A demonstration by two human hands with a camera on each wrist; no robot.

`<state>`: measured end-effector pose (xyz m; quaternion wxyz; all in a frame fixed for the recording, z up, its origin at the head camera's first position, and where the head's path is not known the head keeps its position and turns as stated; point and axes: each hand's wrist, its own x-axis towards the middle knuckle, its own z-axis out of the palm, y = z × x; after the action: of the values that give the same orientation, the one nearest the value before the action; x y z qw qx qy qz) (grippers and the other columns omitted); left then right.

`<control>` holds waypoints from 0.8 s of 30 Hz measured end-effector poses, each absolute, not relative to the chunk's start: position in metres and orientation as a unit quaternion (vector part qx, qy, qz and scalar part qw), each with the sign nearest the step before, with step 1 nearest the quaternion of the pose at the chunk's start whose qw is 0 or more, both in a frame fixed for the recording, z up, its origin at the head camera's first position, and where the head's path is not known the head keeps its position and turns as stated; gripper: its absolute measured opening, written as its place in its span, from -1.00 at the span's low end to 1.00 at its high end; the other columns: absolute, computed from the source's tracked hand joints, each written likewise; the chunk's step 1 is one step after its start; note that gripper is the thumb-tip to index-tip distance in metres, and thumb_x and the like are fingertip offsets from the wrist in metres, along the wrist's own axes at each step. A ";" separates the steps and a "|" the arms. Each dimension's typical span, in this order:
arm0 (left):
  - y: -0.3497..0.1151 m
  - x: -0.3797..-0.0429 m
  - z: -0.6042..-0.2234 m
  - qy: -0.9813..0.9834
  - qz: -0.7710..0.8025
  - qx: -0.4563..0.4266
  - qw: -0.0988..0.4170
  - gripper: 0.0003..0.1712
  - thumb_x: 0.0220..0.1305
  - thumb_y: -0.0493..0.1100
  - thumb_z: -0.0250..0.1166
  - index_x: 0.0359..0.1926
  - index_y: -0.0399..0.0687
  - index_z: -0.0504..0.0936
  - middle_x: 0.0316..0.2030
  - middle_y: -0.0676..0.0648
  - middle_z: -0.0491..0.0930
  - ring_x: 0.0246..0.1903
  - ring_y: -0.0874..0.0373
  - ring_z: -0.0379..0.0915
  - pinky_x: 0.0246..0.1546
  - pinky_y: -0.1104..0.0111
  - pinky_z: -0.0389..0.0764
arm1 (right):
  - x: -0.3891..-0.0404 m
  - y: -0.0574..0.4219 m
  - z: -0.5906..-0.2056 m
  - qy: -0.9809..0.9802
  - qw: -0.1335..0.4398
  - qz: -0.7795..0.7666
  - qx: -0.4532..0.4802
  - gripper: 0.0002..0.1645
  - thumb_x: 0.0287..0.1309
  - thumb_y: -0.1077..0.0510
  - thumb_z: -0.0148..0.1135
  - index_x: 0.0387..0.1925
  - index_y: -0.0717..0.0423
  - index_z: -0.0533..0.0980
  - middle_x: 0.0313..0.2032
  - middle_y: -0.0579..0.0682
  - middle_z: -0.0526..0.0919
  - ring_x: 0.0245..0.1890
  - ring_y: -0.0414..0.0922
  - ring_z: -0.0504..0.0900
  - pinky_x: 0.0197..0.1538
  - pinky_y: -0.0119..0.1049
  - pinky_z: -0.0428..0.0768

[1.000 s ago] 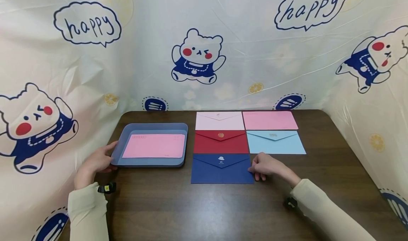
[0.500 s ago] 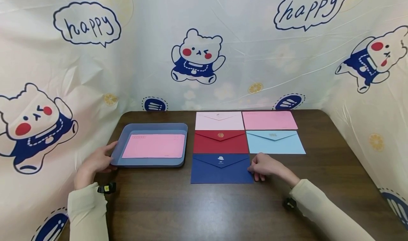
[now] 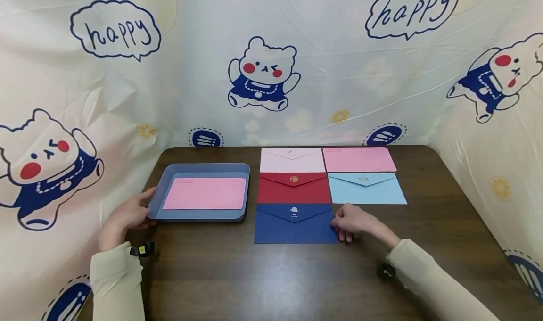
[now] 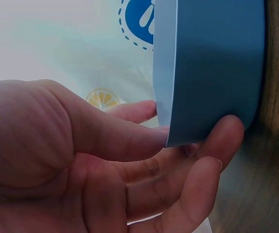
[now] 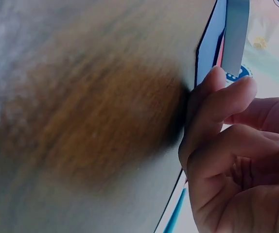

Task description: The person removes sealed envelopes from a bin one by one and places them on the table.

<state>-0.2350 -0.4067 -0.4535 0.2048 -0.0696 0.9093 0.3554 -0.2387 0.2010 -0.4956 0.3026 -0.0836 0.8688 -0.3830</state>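
In the head view my left hand (image 3: pixel 129 211) grips the front left corner of a blue-grey tray (image 3: pixel 152 201), and the left wrist view has my thumb (image 4: pixel 125 142) on its rim with fingers along the outer wall. A pink envelope (image 3: pixel 203 193) lies inside the tray. My right hand (image 3: pixel 353 221) rests at the right edge of a navy envelope (image 3: pixel 292 229) with a white hat print, its fingertips pinching that edge and the other fingers curled. The navy envelope lies flat on the table, flap side up.
Behind the navy envelope lie a red envelope (image 3: pixel 292 193), a light blue envelope (image 3: pixel 366 194), a pale pink envelope (image 3: pixel 273 163) and a second pink envelope (image 3: pixel 358 160). All rest flat on the brown table (image 3: pixel 203 274). A printed curtain (image 3: pixel 191 76) stands around the table's back and sides.
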 end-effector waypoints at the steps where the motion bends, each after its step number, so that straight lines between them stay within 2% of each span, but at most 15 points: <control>1: -0.406 -0.235 -0.453 0.910 0.355 -0.069 0.204 -0.16 0.49 -0.41 -0.03 0.65 -0.25 -0.19 0.28 -0.70 0.13 -0.31 -0.04 0.66 -0.25 0.15 0.73 | -0.238 0.201 -0.495 0.870 0.303 -0.381 -0.085 -0.53 0.47 0.18 0.19 -0.63 0.19 0.55 -0.69 0.05 0.63 -0.78 -0.19 0.53 -0.66 -0.44 0.33; 8: -0.405 -0.235 -0.451 0.911 0.353 -0.066 0.201 -0.16 0.48 -0.41 -0.03 0.65 -0.26 -0.18 0.26 -0.70 0.16 -0.31 -0.04 0.67 -0.26 0.15 0.73 | -0.239 0.204 -0.495 0.879 0.301 -0.354 -0.107 -0.46 0.51 0.10 0.23 -0.67 0.14 0.54 -0.73 -0.01 0.60 -0.78 -0.19 0.52 -0.65 -0.43 0.37; 15: -0.406 -0.236 -0.451 0.911 0.352 -0.065 0.203 -0.15 0.48 -0.41 -0.02 0.65 -0.27 -0.19 0.28 -0.71 0.14 -0.31 -0.03 0.67 -0.25 0.15 0.73 | -0.238 0.204 -0.495 0.871 0.309 -0.362 -0.121 -0.47 0.52 0.13 0.20 -0.67 0.15 0.53 -0.73 -0.02 0.60 -0.79 -0.21 0.50 -0.66 -0.44 0.36; 24: -0.404 -0.233 -0.453 0.915 0.352 -0.058 0.190 -0.16 0.45 -0.45 -0.04 0.64 -0.32 -0.17 0.24 -0.73 0.21 -0.32 -0.06 0.70 -0.32 0.15 0.72 | -0.238 0.203 -0.494 0.867 0.301 -0.371 -0.143 -0.47 0.51 0.14 0.19 -0.67 0.17 0.54 -0.74 -0.01 0.60 -0.79 -0.21 0.51 -0.67 -0.43 0.33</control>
<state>-0.2333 -0.4041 -0.4528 0.1900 -0.0584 0.9146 0.3522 -0.2378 0.2033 -0.4942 0.3011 -0.1434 0.8666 -0.3711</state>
